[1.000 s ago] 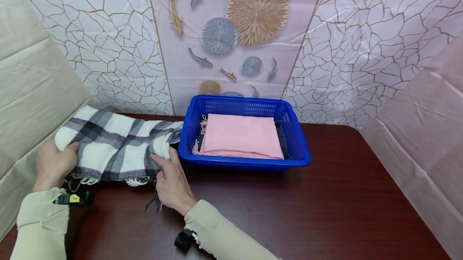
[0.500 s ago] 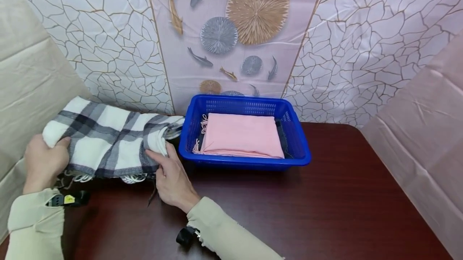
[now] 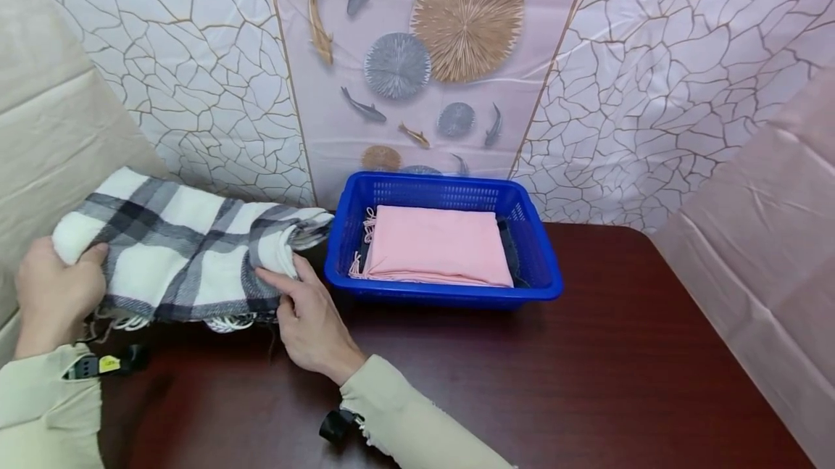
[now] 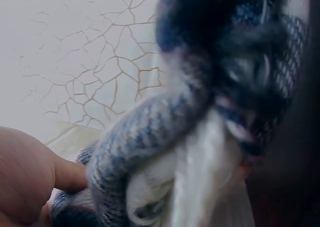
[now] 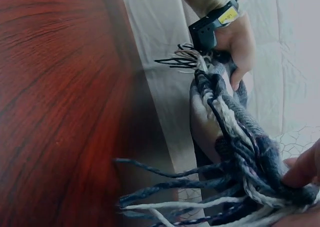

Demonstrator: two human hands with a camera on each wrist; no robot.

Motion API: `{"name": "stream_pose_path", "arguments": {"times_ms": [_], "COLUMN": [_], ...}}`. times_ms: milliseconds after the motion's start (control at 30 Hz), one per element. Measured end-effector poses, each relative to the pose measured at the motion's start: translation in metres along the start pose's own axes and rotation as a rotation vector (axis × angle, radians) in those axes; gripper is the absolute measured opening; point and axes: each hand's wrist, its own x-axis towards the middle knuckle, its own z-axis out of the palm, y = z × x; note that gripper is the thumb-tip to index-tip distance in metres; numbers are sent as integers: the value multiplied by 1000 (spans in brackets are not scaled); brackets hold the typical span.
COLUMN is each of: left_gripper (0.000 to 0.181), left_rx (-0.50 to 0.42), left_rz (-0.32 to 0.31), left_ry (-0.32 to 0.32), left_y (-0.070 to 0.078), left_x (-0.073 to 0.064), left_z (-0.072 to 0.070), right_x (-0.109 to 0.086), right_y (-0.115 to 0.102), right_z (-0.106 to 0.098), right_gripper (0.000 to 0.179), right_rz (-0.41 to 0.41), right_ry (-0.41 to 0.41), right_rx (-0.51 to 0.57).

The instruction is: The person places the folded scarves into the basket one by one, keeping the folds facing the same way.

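Observation:
A folded black, grey and white checked scarf (image 3: 189, 244) with fringed edges hangs between both hands at the left of the head view. My left hand (image 3: 60, 291) grips its left end, thumb on top. At the near right corner my right hand (image 3: 317, 317) pinches the cloth, with the index finger lying along the top. Knotted fringe (image 5: 240, 147) dangles below the fold in the right wrist view. Close up in the left wrist view, the rolled scarf edge (image 4: 145, 132) fills much of the picture. The scarf's far right corner reaches the blue basket's left side.
The blue plastic basket (image 3: 443, 293) stands at the back middle of the dark red table (image 3: 587, 375). Inside it a folded pink scarf (image 3: 437, 244) lies over a dark cloth (image 3: 511, 251). Pale fabric walls (image 3: 72, 114) border the table at the back and sides.
My left hand has moved left and slightly up, drawing the checked scarf that way. The right hand has shifted only slightly left, still pinching the cloth. The basket has stayed put.

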Motion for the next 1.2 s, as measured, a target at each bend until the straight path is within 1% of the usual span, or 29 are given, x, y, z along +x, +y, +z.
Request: {"name": "stream_pose_path", "arguments": {"times_ms": [133,233,433,500,667,833,900,1000,1067,1200], "left_gripper": [55,55,55,55,54,54,54,53,52,52], "left_rx": [14,9,-29,-39,-31,-33,-44,-61,-67,-75], "left_rz": [4,-10,-47,-51,-18,-4,4,33,56,95], "left_ry": [20,31,38,38,41,45,48,48,44,25], "left_y": [0,1,6,9,15,18,19,22,27,41], "left_x": [-1,-2,-6,-8,-11,-13,-13,-14,-17,-27], "left_z": [-4,-5,-8,-9,-11,-12,-11,-10,-8,-5], "right_x": [1,1,1,1,2,2,2,0,-1,-4], "right_y": [0,-1,-3,-4,-5,-4,-5,-6,-6,-4], "right_z": [-2,-4,-9,-12,-21,-30,-34,-42,-48,-61], "right_gripper": [52,52,51,51,50,50,49,49,49,50], "right_rz": [-42,-61,-98,-108,-130,-130,-115,-100,-83,-42], "right_ry": [16,13,3,6,15,7,0,7,15,25], "right_rx": [-18,-13,36,48,28,50,88,100,110,98]}}
